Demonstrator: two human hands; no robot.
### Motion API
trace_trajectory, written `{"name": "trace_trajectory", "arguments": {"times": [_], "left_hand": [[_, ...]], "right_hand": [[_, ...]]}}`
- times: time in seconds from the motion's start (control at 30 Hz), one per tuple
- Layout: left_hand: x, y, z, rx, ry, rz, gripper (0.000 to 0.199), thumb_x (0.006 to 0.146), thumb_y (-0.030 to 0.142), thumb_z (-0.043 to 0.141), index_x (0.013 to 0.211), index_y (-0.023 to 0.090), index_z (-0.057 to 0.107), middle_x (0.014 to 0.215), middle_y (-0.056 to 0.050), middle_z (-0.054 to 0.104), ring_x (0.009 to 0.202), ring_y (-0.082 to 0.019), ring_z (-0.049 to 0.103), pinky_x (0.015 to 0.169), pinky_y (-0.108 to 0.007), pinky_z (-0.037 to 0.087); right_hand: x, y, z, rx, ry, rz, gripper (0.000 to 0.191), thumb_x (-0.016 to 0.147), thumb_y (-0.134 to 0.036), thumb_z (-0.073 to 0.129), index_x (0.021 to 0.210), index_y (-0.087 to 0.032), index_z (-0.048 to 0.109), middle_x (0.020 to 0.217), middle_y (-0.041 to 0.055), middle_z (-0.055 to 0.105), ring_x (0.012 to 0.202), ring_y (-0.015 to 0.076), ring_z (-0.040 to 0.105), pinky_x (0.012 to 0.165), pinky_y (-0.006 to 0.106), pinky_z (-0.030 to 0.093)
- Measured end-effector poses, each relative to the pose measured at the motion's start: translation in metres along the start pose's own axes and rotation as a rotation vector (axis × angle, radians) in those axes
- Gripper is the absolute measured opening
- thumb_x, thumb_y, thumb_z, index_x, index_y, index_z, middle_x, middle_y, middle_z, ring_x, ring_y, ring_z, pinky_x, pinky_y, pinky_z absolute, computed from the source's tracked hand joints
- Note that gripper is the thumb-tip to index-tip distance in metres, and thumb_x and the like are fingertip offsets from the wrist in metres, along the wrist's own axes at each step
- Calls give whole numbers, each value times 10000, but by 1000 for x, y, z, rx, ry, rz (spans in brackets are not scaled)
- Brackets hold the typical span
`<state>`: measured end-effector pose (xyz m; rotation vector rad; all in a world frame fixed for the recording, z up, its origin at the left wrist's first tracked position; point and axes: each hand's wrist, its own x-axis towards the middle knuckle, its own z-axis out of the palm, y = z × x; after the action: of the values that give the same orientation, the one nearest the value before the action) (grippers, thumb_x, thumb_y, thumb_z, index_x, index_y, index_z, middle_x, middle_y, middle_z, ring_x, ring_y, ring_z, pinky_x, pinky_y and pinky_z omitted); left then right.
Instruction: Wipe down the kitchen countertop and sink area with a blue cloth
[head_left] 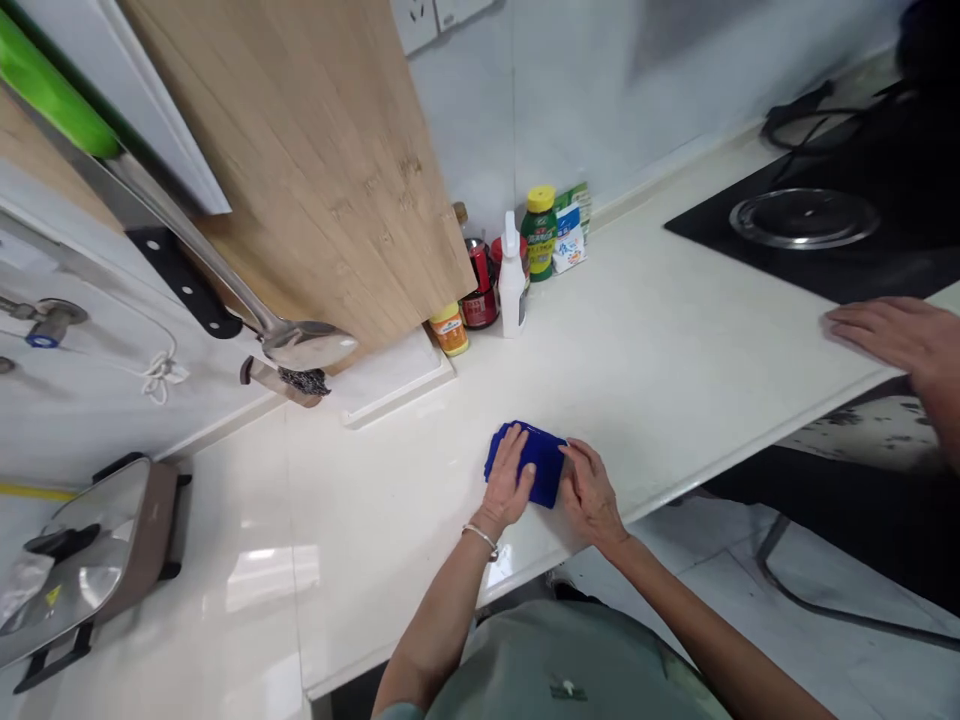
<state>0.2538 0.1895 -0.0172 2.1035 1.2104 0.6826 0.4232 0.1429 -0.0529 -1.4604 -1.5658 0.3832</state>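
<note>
Nearest, at the bottom of the view, is the person's green shirt (570,665). Just ahead of it, both hands are on a folded blue cloth (541,462) near the counter's front edge. The left hand (508,480), with a thin bangle (480,540) at its wrist, lies open and nearly flat on top of the cloth, pressing down without closing on it. The right hand (591,492) meets the cloth's other side with its fingers lightly curled; whether it pinches the edge or only rests there, I cannot tell. The cloth lies directly on the white counter (375,520), and the hands are at work smoothing it.

Farther along, another person's hand (881,335) rests at the counter's edge, well apart from the cloth. Beyond stand a white bottle (512,285) and a yellow-lidded jar (540,235) near the wall, beside a bamboo cutting board (315,170) and a ladle (307,345). A black hob (885,260) sits to the right.
</note>
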Motion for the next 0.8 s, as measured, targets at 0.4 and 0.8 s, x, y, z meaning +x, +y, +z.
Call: {"name": "trace_trajectory", "arguments": {"times": [0.4,0.8], "left_hand": [[-241,-146,-179,495,464,-602,676,988,474,273,1475,12,356,1569,-265,355,1545,-319,92,1248,-604,124],[-270,-151,-177,740,438,-616,697,985,511,277,1513,58,317,1580,-322,270,1528,-391,136,1204,-620,196]], "right_hand": [[46,-38,69,-757,-318,86,571,985,-433,291,1503,-212,390,1566,113,373,1446,419,229,1147,698,124],[-44,-155,130,-683,-494,18,577,1009,-413,260,1567,-267,238,1646,107,200,1503,376,134,1159,684,106]]}}
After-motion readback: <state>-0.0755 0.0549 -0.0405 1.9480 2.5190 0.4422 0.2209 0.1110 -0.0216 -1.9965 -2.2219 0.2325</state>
